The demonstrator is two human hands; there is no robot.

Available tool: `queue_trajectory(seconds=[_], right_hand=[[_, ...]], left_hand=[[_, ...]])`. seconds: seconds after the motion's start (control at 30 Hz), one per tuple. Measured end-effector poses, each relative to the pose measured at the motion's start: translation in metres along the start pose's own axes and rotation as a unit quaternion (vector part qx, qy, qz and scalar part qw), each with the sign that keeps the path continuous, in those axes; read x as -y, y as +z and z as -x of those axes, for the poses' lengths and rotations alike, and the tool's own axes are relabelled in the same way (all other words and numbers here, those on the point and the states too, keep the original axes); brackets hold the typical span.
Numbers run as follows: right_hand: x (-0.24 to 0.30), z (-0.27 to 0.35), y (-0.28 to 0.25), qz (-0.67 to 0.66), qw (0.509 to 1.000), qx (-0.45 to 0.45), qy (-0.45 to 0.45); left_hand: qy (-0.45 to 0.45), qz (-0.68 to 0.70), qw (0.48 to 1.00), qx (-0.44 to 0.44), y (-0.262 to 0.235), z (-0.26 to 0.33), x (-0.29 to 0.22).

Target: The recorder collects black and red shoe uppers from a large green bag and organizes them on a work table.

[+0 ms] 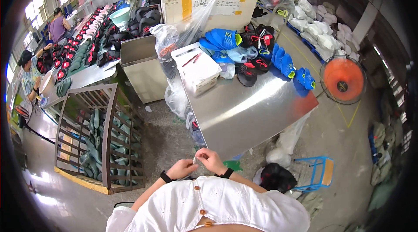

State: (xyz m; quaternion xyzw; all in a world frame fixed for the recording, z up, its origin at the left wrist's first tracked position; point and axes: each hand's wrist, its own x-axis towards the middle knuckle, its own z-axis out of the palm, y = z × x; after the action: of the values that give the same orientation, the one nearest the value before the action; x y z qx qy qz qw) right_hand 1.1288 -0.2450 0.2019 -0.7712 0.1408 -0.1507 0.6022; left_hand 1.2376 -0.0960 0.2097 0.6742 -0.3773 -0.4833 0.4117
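My left hand (182, 169) and my right hand (210, 161) meet in front of my body, just off the near corner of the metal table (235, 121). The fingers of both are pinched together at a small whitish thing (194, 160), too small to name. On the table lie blue shoe uppers (220, 39), black-and-red shoes (247, 75) and more blue shoe pieces (283, 61). A white box (204, 85) with papers and red pens (189, 60) on top stands at the table's left side.
A slatted metal cage (111, 145) full of green shoe lasts (92, 156) stands at left. Clear plastic bags (174, 95) hang beside the table. To the right are a blue stool (314, 173), a black bag (278, 177) and an orange fan (343, 79). Two people work by the shoe line.
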Motion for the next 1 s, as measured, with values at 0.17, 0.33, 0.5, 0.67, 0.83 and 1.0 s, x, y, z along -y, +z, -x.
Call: queue_trajectory(seconds=[0.17, 0.33, 0.5, 0.67, 0.83, 1.0], right_hand=[[-0.004, -0.005, 0.012, 0.018, 0.995, 0.003, -0.093], [0.015, -0.001, 0.015, 0.030, 0.995, 0.072, -0.067], [0.014, 0.001, 0.014, 0.065, 0.992, 0.094, -0.053], [0.009, -0.001, 0.018, 0.104, 0.985, 0.098, -0.101], [0.004, -0.003, 0.024, 0.118, 0.987, 0.110, -0.023], [0.002, -0.010, 0.027, 0.132, 0.986, 0.100, -0.012]], left_hand=[[0.021, 0.045, 0.996, -0.073, -0.008, 0.002, 0.007], [0.024, 0.260, 0.965, -0.013, -0.013, 0.007, 0.018], [0.006, 0.273, 0.962, -0.010, -0.011, 0.012, 0.004], [0.057, 0.283, 0.957, 0.026, -0.011, 0.006, 0.036], [0.035, 0.158, 0.984, -0.079, -0.007, 0.012, 0.009], [0.050, 0.047, 0.982, -0.177, -0.001, 0.008, 0.011]])
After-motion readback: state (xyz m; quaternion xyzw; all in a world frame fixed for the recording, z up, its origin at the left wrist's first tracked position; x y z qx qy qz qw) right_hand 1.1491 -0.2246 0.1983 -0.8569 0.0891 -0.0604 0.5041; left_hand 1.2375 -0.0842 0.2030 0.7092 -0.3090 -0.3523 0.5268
